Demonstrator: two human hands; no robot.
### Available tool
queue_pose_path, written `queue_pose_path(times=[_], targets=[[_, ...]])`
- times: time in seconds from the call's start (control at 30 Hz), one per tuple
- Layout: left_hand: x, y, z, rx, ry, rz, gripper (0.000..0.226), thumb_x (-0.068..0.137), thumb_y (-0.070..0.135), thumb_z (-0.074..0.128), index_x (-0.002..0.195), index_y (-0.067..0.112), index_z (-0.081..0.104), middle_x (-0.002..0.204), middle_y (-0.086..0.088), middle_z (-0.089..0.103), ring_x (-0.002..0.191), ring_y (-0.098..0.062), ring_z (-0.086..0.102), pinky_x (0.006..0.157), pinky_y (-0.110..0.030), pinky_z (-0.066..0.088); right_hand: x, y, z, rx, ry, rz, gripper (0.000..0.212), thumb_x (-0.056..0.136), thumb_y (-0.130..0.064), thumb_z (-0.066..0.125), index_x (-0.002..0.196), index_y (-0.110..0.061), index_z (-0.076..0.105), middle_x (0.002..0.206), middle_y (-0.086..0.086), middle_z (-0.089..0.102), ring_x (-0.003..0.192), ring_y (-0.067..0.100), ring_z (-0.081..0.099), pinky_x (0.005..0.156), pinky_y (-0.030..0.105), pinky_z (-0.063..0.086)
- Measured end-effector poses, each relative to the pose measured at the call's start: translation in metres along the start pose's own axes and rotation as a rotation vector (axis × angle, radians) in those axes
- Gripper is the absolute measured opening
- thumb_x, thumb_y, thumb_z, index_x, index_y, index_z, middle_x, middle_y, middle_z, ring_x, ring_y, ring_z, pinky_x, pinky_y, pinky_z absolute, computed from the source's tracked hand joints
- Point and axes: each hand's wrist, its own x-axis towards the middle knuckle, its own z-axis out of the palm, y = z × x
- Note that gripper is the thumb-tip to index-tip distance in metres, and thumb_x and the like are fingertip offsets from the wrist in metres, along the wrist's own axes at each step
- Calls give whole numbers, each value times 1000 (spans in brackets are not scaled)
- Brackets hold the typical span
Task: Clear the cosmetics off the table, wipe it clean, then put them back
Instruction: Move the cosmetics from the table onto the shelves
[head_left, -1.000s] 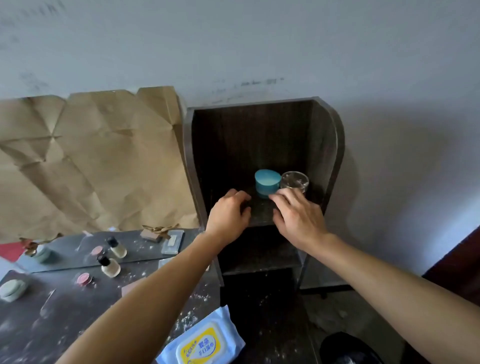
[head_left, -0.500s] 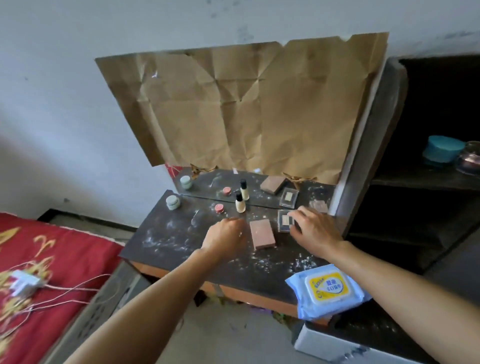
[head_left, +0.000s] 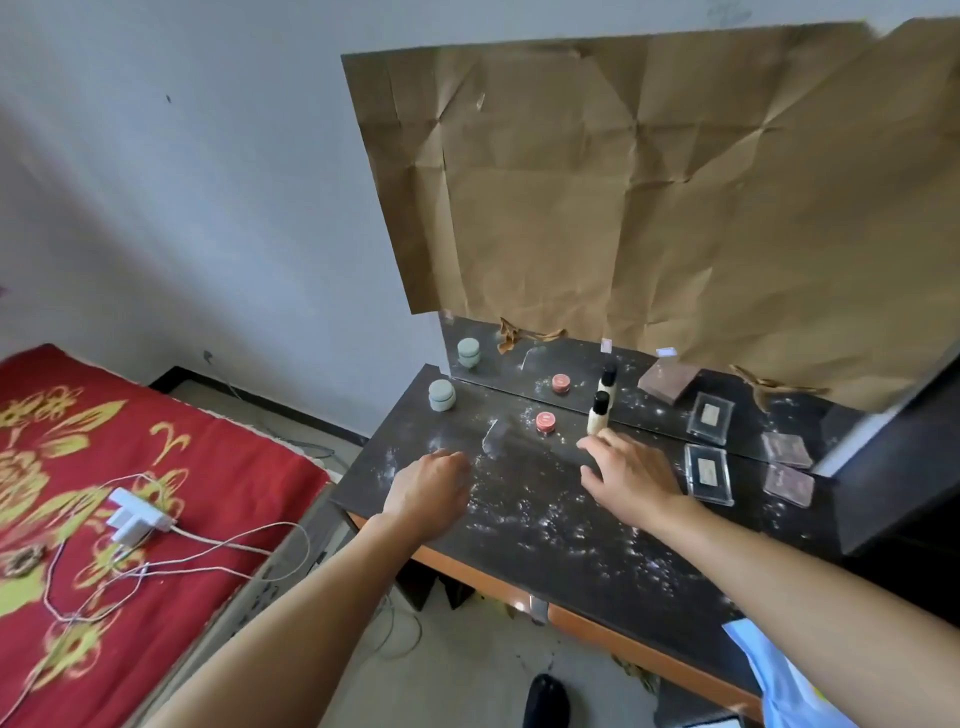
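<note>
table dusty. green jar at back left corner; red pot, bottle, clear compact along back edge. right hand spread, empty, just beside bottle. left hand mid-table, fingers hidden: grip undeterminable.

I saw a creased sheet of brown paper hanging against the pale wall. On the left lay a red bedspread patterned with yellow flowers. A white plug adapter sat on it, its thin cables looping across the cloth toward the floor.
</note>
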Motion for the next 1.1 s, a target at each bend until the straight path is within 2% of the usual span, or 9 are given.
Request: queue_pose_path(times=[0.17,0.33,0.43,0.53,0.67,0.77,0.87,1.0,1.1], targets=[[65,-40,12,-2,-98,-32,28,87,27,51,115,23,59,112,0,58,102,-25,58,81,-35,49,69,2,44,34,-96,93,28,90,-32,45,117,-24,52,112,-5,57,100,21,59,73,36,50],[126,-79,28,-4,-192,-76,33,89,29,51,121,24,56,118,0,54,104,-24,58,84,-39,51,123,8,79,24,-208,147,35,90,-32,46,124,-26,46,109,-3,56,91,24,62,68,33,49],[154,-99,38,-7,-235,-97,37,89,28,53,125,21,51,119,-4,49,107,-27,55,85,-41,50,144,10,94,-6,-272,181,36,90,-31,48,125,-22,46,110,1,55,95,25,61,66,33,42],[189,-119,49,27,-261,-87,47,87,27,57,131,18,43,125,-8,42,113,-29,49,89,-42,48,167,13,113,-18,-303,233,38,88,-31,51,124,-22,46,114,4,52,98,27,60,70,35,44],[241,-142,63,102,-274,-37,59,87,26,60,138,22,30,139,-12,28,119,-33,42,90,-42,49,195,12,136,10,-300,360,45,85,-31,56,127,-27,43,120,3,48,105,27,57,77,38,46],[275,-154,76,160,-350,40,67,86,25,63,140,28,24,148,-12,17,122,-35,40,91,-42,48,207,7,149,5,-320,438,43,84,-28,58,126,-26,45,120,3,48,105,27,56,78,37,46],[300,-161,91,194,-442,113,67,85,20,65,138,30,25,142,-11,24,119,-33,43,88,-40,49,213,4,161,13,-306,504,30,84,-23,59,113,-25,53,113,2,49,101,27,57,77,38,48],[317,-164,102,188,-452,183,48,87,13,60,129,24,37,127,-7,37,113,-29,45,82,-38,48,214,2,166,37,-254,553,18,84,-17,59,102,-20,58,102,6,52,92,31,60,68,36,45],[319,-159,101,159,-441,212,47,85,11,60,125,23,40,125,-7,38,113,-29,44,82,-39,49,210,-2,159,20,-238,580,21,82,-23,59,103,-18,58,102,6,53,88,31,61,63,33,38]])
